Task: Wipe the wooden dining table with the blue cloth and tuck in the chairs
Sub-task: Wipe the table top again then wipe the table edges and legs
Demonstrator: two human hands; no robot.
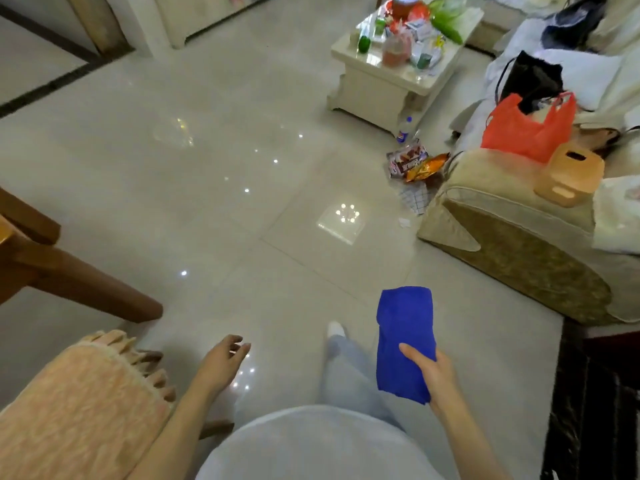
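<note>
My right hand [433,372] holds a folded blue cloth [403,334] low at the right, thumb lying across its near end while the far end sticks forward over the floor. My left hand [225,358] hangs free with loosely curled fingers and nothing in it, just right of a chair with a peach fringed cushion [79,403] at the bottom left. A corner and leg of the wooden dining table [79,282] show at the left edge; its top is out of view.
Glossy tiled floor [225,188] stretches ahead. A beige sofa [512,244] with a red bag [526,133] and a tan box stands at the right. A cluttered cream coffee table [391,81] sits far right, snack wrappers [415,164] and a bottle on the floor beside it.
</note>
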